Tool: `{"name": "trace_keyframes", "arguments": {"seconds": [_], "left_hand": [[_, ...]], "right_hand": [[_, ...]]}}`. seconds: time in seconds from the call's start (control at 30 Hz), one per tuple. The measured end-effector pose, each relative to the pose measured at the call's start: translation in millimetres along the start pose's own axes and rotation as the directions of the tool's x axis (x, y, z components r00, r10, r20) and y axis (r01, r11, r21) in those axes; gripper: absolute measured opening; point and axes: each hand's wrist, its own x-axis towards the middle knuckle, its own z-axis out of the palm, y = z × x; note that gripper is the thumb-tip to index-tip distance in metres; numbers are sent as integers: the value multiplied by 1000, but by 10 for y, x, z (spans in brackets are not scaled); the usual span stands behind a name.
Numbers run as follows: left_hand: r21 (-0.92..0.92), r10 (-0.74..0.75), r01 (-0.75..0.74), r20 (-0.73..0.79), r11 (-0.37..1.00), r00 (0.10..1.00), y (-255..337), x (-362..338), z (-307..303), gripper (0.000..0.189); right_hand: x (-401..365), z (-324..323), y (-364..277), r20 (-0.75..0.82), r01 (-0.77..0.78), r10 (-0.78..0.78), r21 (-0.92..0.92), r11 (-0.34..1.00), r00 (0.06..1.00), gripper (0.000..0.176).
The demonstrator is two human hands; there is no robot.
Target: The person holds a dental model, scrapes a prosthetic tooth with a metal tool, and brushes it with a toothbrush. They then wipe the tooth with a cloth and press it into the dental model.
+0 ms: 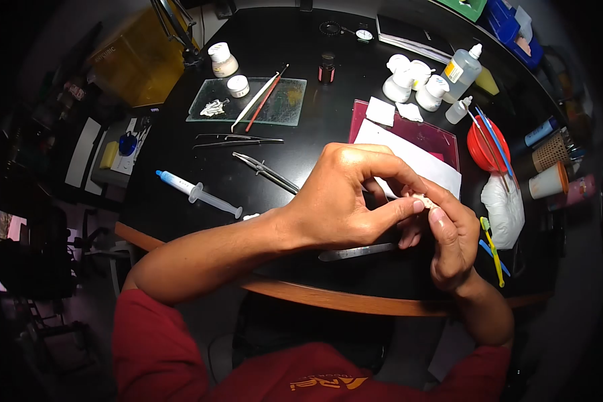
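Over the right part of the black table, both hands meet at a small, knobbly, cream-white piece (423, 201) that resembles a row of teeth. My left hand (355, 191) pinches it between thumb and forefinger. From the other side, my right hand (449, 234) grips the same piece with thumb and fingers. The fingers cover much of it. Under the hands lies a metal blade-like tool (358, 252). Metal tweezers or pliers (268, 173) rest left of my left hand, and a white sheet of paper (409, 157) lies behind.
A glass slab (285, 104) carries a small jar (238, 86) and two brushes. White bottles (432, 92), a red bowl (484, 144) and a white cloth (502, 211) stand or lie at right. A syringe (201, 194) and black tweezers (238, 141) lie left. A yellow toothbrush (493, 253) lies beside my right hand.
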Motion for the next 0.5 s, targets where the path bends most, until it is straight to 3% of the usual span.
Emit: {"name": "trace_keyframes", "arguments": {"seconds": [0.23, 0.3, 0.37, 0.4, 0.43, 0.5], "left_hand": [[-63, -150, 146, -63, 987, 987, 41, 59, -70, 19], [-22, -89, 87, -125, 996, 988, 3, 105, -126, 20], [14, -78, 81, -140, 997, 987, -4, 135, -178, 19], [13, -86, 89, -149, 996, 985, -8, 137, -187, 19], [25, -80, 85, -148, 996, 986, -21, 144, -188, 18], [71, -66, 78, -161, 994, 985, -53, 157, -207, 18]], "right_hand": [[27, 10, -24, -95, -60, 60, -2, 998, 994, 45], [40, 23, -51, -155, -121, 112, -50, 991, 982, 28], [76, -78, -59, 85, 72, -36, -475, 877, 996, 17], [86, -45, -80, 150, 111, -44, -470, 875, 988, 11], [66, -40, -103, 258, 101, 23, -457, 884, 966, 17], [34, -13, -73, 386, 209, -7, -485, 849, 923, 19]]}}
